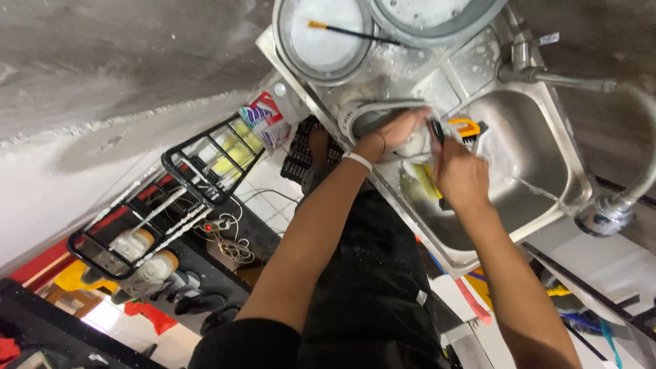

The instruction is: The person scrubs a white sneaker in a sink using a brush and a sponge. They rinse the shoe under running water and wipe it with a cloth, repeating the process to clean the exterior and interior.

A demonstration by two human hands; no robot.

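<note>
Over the stainless-steel sink basin (pixel 540 160), the left hand (pixel 400 130) curls round the rim of a grey-rimmed round dish (pixel 365 116), while the right hand (pixel 459 174) closes on something dark, too hidden to name, pressed against that dish. It looks like mid-scrub, and turning the slick, wet dish would call for a firm hold on its rim. Beyond, on the wet metal surface (pixel 471 65), sit a soapy round grey basin (pixel 324 37) with a thin dark stick (pixel 352 31) in it, plus a chrome tap (pixel 553 76) and hose.
</note>
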